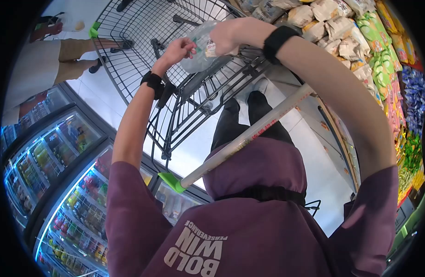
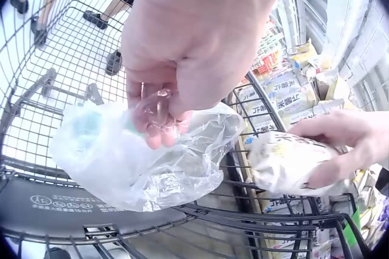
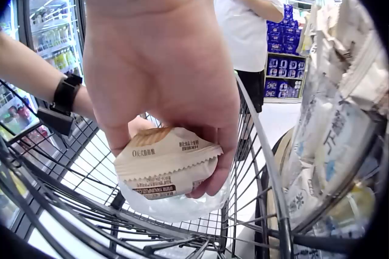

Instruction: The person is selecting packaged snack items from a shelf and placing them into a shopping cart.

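My left hand [image 1: 179,51] pinches the edge of a clear plastic bag [image 2: 121,162], which hangs over the shopping cart [image 1: 201,79] near its handle end. Something pale green shows through the bag's side. In my right hand [image 3: 161,71] is a small cream-coloured snack packet [image 3: 167,165] with a crimped end and printed lettering, gripped between thumb and fingers. From the left wrist view, the packet is just right of the bag, above the cart's side rail. In the head view the right hand overlaps the bag's upper right part.
The cart's handle bar [image 1: 249,134] crosses in front of my body. Heaped snack packets [image 1: 339,37] fill a display on the right. Glass-door coolers [image 1: 78,203] line the left. A person in a white shirt [image 3: 243,22] stands beyond the cart.
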The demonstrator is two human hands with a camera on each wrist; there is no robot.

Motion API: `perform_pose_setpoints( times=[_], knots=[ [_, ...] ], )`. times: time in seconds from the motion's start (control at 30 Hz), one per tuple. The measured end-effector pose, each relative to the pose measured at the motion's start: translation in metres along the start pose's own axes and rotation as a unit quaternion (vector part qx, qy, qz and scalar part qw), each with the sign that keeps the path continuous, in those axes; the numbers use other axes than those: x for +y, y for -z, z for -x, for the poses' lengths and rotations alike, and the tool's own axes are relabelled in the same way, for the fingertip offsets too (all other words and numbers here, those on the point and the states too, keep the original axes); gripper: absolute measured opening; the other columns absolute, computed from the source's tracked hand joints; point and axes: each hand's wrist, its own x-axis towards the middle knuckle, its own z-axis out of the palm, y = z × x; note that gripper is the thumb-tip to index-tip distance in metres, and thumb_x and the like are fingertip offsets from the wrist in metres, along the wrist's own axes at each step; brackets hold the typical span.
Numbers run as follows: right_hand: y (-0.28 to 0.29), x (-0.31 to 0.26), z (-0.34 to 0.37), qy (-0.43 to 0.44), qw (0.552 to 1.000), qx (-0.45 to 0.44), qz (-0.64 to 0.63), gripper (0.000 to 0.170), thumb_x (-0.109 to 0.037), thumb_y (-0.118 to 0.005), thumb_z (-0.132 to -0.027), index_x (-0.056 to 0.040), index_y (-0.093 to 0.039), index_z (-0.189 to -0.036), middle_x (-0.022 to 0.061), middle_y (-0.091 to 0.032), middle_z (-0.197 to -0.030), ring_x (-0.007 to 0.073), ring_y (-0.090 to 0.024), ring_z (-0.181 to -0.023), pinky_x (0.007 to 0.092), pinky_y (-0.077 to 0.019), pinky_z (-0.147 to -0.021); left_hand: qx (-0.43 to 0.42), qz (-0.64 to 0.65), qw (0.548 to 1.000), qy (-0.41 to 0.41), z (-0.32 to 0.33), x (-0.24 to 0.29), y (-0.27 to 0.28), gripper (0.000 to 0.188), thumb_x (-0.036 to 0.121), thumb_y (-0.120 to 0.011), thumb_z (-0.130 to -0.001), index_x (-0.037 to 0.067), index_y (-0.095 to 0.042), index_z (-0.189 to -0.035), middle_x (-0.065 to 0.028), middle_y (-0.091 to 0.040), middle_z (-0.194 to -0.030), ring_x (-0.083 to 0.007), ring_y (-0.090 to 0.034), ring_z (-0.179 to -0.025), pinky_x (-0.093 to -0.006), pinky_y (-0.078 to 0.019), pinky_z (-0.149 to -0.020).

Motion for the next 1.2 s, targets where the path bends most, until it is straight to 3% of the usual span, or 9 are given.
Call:
perform_pose_setpoints(
  times=[0.1, 0.2, 0.4, 0.53, 0.83, 0.87, 0.97, 1.0, 1.2],
  knots=[
    [-0.006, -0.004, -0.046, 0.011, 0.999, -0.033, 0.023, 0.032, -0.024, -0.065, -0.073, -0.0032, -0.073, -0.095, 0.0171, -0.071, -0.094, 0.0316, -0.069, -0.089, 0.0415, -0.0539, -0.077, 0.077, -0.117, 0.989, -0.039, -0.003, -0.004, 0.0, 0.03, 0.028, -0.051, -0.098, 0.0, -0.063, -0.103, -0.0052, -0.066, -0.087, -0.0165, -0.06, -0.08, -0.0305, -0.0481, -0.073],
    [-0.01, -0.014, -0.058, -0.003, 1.0, 0.02, 0.016, 0.033, -0.015, -0.069, -0.071, -0.0044, -0.071, -0.102, 0.0143, -0.071, -0.098, 0.0309, -0.067, -0.092, 0.0431, -0.0527, -0.078, 0.11, -0.084, 0.99, -0.011, -0.004, -0.003, 0.002, 0.037, 0.033, -0.048, -0.099, 0.0, -0.064, -0.101, -0.0056, -0.067, -0.092, -0.0179, -0.058, -0.088, -0.0329, -0.0469, -0.077],
    [-0.02, -0.003, -0.121, -0.036, 0.994, -0.084, -0.062, 0.045, -0.018, -0.07, -0.073, -0.009, -0.066, -0.117, 0.0134, -0.07, -0.101, 0.0318, -0.067, -0.093, 0.041, -0.0525, -0.079, 0.089, 0.088, 0.99, 0.065, 0.0, 0.01, 0.005, 0.035, 0.033, -0.042, -0.102, 0.003, -0.059, -0.105, -0.0077, -0.062, -0.116, -0.0191, -0.057, -0.11, -0.0391, -0.0454, -0.1],
    [-0.052, 0.015, -0.172, -0.082, 0.972, -0.116, -0.187, 0.045, -0.023, -0.07, -0.073, -0.0087, -0.066, -0.115, 0.0121, -0.07, -0.102, 0.0298, -0.067, -0.092, 0.0389, -0.0524, -0.079, 0.098, 0.205, 0.971, 0.078, 0.006, -0.001, 0.014, 0.032, 0.032, -0.039, -0.104, 0.006, -0.054, -0.091, -0.0107, -0.062, -0.118, -0.0197, -0.058, -0.109, -0.0377, -0.0522, -0.093],
    [-0.118, 0.029, -0.237, -0.134, 0.987, -0.007, -0.084, 0.032, -0.022, -0.06, -0.079, -0.0098, -0.071, -0.106, 0.0152, -0.069, -0.108, 0.0335, -0.066, -0.1, 0.0409, -0.0532, -0.085, 0.097, 0.267, 0.957, 0.062, 0.018, 0.017, 0.024, 0.028, 0.028, -0.043, -0.102, 0.006, -0.05, -0.085, -0.0172, -0.065, -0.115, -0.0264, -0.069, -0.096, -0.0315, -0.0553, -0.082],
    [-0.122, 0.035, -0.237, -0.15, 0.984, -0.007, -0.101, 0.032, -0.022, -0.058, -0.081, -0.008, -0.071, -0.107, 0.0157, -0.069, -0.108, 0.0338, -0.067, -0.1, 0.0402, -0.0533, -0.085, 0.145, 0.254, 0.953, 0.078, 0.015, 0.01, 0.024, 0.031, 0.032, -0.052, -0.098, 0.004, -0.056, -0.085, -0.0127, -0.068, -0.102, -0.0193, -0.069, -0.087, -0.0283, -0.0529, -0.078],
    [-0.128, 0.04, -0.232, -0.208, 0.952, 0.049, -0.217, 0.031, -0.022, -0.055, -0.083, -0.0032, -0.071, -0.103, 0.0159, -0.071, -0.103, 0.0316, -0.069, -0.093, 0.038, -0.0534, -0.08, 0.187, -0.043, 0.974, 0.121, 0.005, -0.014, 0.028, 0.035, 0.035, -0.063, -0.092, 0.001, -0.062, -0.085, -0.0057, -0.067, -0.084, -0.0114, -0.063, -0.077, -0.0257, -0.0502, -0.072],
    [-0.131, 0.043, -0.236, -0.2, 0.941, 0.034, -0.272, 0.03, -0.023, -0.055, -0.083, -0.0038, -0.071, -0.1, 0.0149, -0.071, -0.097, 0.0297, -0.068, -0.088, 0.0374, -0.0534, -0.076, 0.202, -0.018, 0.973, 0.107, 0.001, -0.026, 0.024, 0.035, 0.034, -0.071, -0.086, -0.001, -0.066, -0.084, -0.0008, -0.061, -0.072, -0.0074, -0.056, -0.071, -0.0242, -0.0474, -0.067],
    [-0.139, 0.04, -0.267, -0.224, 0.835, -0.056, -0.5, 0.033, -0.034, -0.056, -0.083, -0.0102, -0.07, -0.102, 0.0118, -0.069, -0.095, 0.0244, -0.067, -0.084, 0.0369, -0.051, -0.074, 0.148, 0.132, 0.975, 0.102, -0.017, -0.015, -0.008, 0.025, 0.011, -0.054, -0.098, 0.0, -0.051, -0.12, -0.0095, -0.064, -0.101, -0.0168, -0.064, -0.089, -0.0285, -0.0544, -0.076]
  ],
)
